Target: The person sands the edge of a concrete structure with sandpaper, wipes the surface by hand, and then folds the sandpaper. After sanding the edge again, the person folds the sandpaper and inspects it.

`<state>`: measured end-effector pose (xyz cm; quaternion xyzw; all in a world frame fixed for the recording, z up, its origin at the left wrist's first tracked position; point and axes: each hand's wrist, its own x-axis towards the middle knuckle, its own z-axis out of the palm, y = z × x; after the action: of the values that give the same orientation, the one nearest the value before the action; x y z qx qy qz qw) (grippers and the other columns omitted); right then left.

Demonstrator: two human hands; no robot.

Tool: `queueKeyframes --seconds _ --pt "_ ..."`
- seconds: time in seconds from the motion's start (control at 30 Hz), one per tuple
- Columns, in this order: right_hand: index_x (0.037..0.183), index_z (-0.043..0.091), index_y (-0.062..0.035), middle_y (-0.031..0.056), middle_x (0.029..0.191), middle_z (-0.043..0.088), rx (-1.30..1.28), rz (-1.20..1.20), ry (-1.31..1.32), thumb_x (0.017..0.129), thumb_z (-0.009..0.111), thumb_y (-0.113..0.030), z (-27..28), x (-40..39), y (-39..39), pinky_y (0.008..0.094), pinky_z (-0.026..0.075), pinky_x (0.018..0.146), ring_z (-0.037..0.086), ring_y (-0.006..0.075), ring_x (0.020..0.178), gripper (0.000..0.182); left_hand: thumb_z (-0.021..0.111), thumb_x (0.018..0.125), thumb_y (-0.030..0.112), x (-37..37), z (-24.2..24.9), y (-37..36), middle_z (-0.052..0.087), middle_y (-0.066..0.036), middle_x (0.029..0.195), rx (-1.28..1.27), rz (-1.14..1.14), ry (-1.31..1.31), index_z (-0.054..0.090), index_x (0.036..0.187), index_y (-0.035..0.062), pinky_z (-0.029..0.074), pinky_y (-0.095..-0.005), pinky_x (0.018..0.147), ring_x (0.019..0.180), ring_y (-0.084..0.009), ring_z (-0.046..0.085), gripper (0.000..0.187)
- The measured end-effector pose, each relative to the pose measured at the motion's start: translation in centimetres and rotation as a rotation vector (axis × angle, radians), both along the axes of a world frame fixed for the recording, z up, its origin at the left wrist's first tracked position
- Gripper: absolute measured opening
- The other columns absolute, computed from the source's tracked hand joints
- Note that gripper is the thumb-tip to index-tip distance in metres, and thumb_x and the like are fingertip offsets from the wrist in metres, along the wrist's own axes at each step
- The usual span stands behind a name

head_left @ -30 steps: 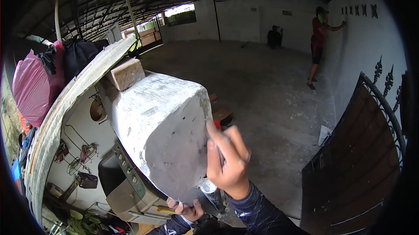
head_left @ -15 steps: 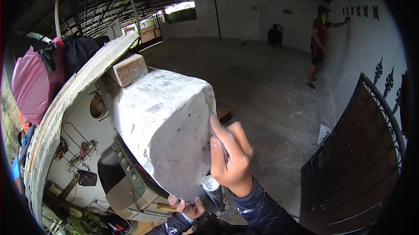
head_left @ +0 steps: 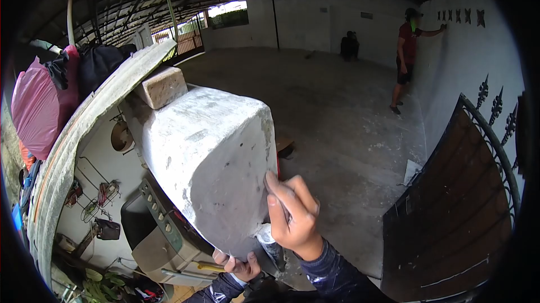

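Observation:
A whitewashed masonry pillar (head_left: 228, 182), with a flat grey end face and small dark pits, stands right in front of me. My right hand (head_left: 295, 213) is at the right edge of that face, its fingers bent and pressed together against the surface. Whatever lies between those fingers is too hidden to name. Low at the pillar's bottom edge, my left hand (head_left: 242, 267) is curled with the thumb up; what it grips does not show. Just beside my right wrist is a grey pipe (head_left: 270, 249) with a pale rim.
A brick (head_left: 162, 86) rests on the pillar against a corrugated sheet (head_left: 59, 190). Left below are a washing machine (head_left: 160, 230) and a pink bag (head_left: 36, 106). A dark metal gate (head_left: 450, 202) leans at right. One person (head_left: 406, 50) touches the far wall; another (head_left: 349, 47) crouches behind.
My right hand has slid down along the pillar's right edge. My left hand stays at the bottom edge. The view has shifted slightly.

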<state>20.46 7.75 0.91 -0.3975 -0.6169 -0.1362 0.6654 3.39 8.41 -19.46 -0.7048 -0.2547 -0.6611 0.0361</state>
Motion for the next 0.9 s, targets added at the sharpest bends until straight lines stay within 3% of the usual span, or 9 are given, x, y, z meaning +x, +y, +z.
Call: queueKeyframes --seconds 0.1,0.23,0.27,0.43,0.63,0.7,0.77,0.83,0.9 --pt "0.116 0.069 0.0012 0.0068 0.074 0.051 -0.006 -0.07 -0.062 0.078 0.064 0.002 0.5 0.4 -0.2 0.0318 0.045 0.054 0.053 0.0197 0.059 0.038 0.056 0.082 -0.002 0.2 0.8 -0.1 0.031 -0.02 0.127 0.022 -0.011 0.042 0.018 0.14 0.0148 0.03 -0.0521 0.098 0.113 -0.0316 0.035 0.072" --pt "0.118 0.068 0.0006 0.0068 0.075 0.052 0.064 -0.064 -0.005 0.079 0.064 0.003 2.5 0.6 1.3 0.0319 0.045 0.054 0.053 0.0201 0.059 0.04 0.056 0.082 0.0 -0.1 -0.6 0.4 0.031 -0.022 0.13 0.031 -0.035 0.031 0.022 0.134 0.0132 0.028 -0.0533 0.1 0.116 -0.0328 0.033 0.064" --pt "0.118 0.068 0.0003 0.0072 0.077 0.053 0.058 -0.065 -0.003 0.078 0.064 0.003 2.5 0.4 1.1 0.0321 0.046 0.055 0.053 0.0205 0.059 0.04 0.062 0.075 -0.001 0.1 0.5 -0.1 0.032 -0.017 0.121 -0.008 0.008 0.024 0.025 0.133 0.0195 0.033 -0.0525 0.091 0.111 -0.0367 0.039 0.072" --pt "0.116 0.069 0.0007 0.0075 0.076 0.053 0.021 -0.003 -0.002 0.077 0.065 0.002 -0.5 0.2 0.4 0.0321 0.046 0.057 0.054 0.0213 0.061 0.039 0.062 0.074 0.001 0.5 0.6 0.2 0.032 -0.016 0.119 0.001 -0.001 -0.019 0.026 0.131 0.0193 0.033 -0.0522 0.091 0.108 -0.0359 0.039 0.07" --pt "0.117 0.068 0.0009 0.0078 0.075 0.052 0.053 -0.064 -0.017 0.079 0.064 0.003 3.7 1.0 1.0 0.0328 0.045 0.055 0.054 0.022 0.06 0.038 0.063 0.074 0.001 -0.4 -0.3 0.0 0.033 -0.016 0.117 -0.007 0.028 0.011 0.027 0.129 0.0196 0.033 -0.0508 0.09 0.107 -0.0354 0.04 0.068" --pt "0.118 0.068 0.0008 0.0078 0.076 0.052 0.036 -0.048 -0.011 0.079 0.064 0.003 3.3 0.7 0.7 0.0328 0.045 0.055 0.054 0.022 0.06 0.039 0.057 0.081 0.001 -0.1 0.1 0.4 0.032 -0.021 0.126 0.048 -0.044 0.028 0.022 0.133 0.0134 0.028 -0.0512 0.098 0.114 -0.0323 0.033 0.064" --pt "0.118 0.068 0.0004 0.0079 0.077 0.053 -0.033 -0.021 -0.035 0.079 0.064 0.002 1.5 0.6 -0.1 0.0329 0.046 0.057 0.054 0.0221 0.06 0.039 0.058 0.082 0.001 0.1 0.3 0.0 0.034 -0.021 0.125 0.035 -0.028 0.025 0.022 0.133 0.0133 0.027 -0.0516 0.099 0.114 -0.0323 0.033 0.064" --pt "0.117 0.069 -0.0004 0.0074 0.077 0.053 -0.065 0.016 -0.036 0.078 0.065 0.001 -1.0 0.6 -0.6 0.0325 0.045 0.057 0.054 0.0215 0.06 0.039 0.064 0.076 0.002 0.1 0.5 0.0 0.033 -0.016 0.117 0.0 0.027 0.001 0.028 0.127 0.0187 0.033 -0.0521 0.09 0.107 -0.0361 0.04 0.065" --pt "0.117 0.069 -0.0009 0.0069 0.077 0.053 -0.036 -0.025 -0.088 0.078 0.065 0.0 -0.7 1.1 -0.6 0.0327 0.045 0.057 0.053 0.0213 0.06 0.039 0.064 0.076 0.002 0.3 0.8 0.1 0.033 -0.016 0.117 0.0 0.033 0.009 0.028 0.126 0.0183 0.033 -0.0522 0.09 0.107 -0.036 0.04 0.064"
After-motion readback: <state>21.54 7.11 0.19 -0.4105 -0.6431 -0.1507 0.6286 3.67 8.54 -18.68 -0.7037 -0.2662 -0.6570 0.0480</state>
